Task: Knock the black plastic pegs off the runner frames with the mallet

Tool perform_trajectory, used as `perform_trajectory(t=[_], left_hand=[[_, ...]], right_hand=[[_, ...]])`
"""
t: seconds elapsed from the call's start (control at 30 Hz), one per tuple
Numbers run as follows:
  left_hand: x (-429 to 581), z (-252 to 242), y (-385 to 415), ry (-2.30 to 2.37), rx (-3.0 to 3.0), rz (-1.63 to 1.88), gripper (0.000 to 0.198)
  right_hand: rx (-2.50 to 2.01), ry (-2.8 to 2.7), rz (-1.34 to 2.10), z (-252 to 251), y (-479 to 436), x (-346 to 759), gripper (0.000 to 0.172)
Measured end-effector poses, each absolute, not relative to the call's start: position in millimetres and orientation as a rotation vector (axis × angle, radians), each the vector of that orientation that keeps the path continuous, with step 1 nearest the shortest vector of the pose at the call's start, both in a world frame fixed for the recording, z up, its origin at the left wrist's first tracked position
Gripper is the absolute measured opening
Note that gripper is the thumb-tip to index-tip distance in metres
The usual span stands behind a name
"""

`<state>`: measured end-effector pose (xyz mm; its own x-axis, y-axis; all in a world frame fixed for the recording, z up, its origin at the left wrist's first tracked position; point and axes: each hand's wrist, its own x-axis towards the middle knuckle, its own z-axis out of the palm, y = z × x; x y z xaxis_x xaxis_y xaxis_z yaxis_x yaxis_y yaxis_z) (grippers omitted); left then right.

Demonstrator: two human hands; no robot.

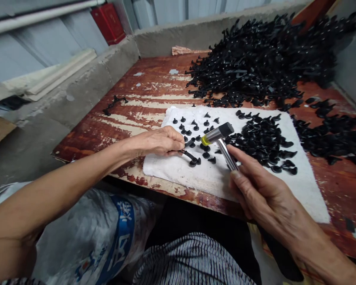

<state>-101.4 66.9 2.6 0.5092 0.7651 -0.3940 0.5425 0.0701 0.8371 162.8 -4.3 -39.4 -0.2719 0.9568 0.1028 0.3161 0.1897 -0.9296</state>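
Observation:
My right hand [252, 184] is wrapped round the metal handle of a small mallet [218, 134]. One face of its head is yellow, the other black, and it hangs just above the white cloth [172, 172]. My left hand [163, 140] pinches black strip-like parts with round ends [190, 155] at the cloth's left side; how many are between the fingers I cannot make out. Round the fingertips stand several small black knob-like pieces [196, 128]. Right of the mallet lies a heap of similar black pieces [258, 138] with flat curved tops.
A large pile of black strip parts [264, 59] fills the back right of the worn red-brown table [154, 83]. More black pieces [329, 136] lie beyond the cloth's right edge. A concrete ledge [106, 71] borders the left. A white printed sack [77, 233] stands below the front edge.

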Motion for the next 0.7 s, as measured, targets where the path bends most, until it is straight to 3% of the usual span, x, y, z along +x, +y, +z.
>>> perform_trajectory(t=[0.4, 0.57, 0.7], left_hand=[[-97, 8, 70, 1.26, 1.378, 0.215, 0.024], [-101, 3, 71, 1.19, 1.445, 0.218, 0.029], [-103, 1, 70, 1.154, 1.444, 0.224, 0.028]], right_hand=[[-1.02, -2.115, 0.661, -21, 17, 154, 0.056], [-1.003, -2.295, 0.56, -22, 19, 156, 0.058], [-1.017, -2.114, 0.562, -19, 14, 156, 0.059]])
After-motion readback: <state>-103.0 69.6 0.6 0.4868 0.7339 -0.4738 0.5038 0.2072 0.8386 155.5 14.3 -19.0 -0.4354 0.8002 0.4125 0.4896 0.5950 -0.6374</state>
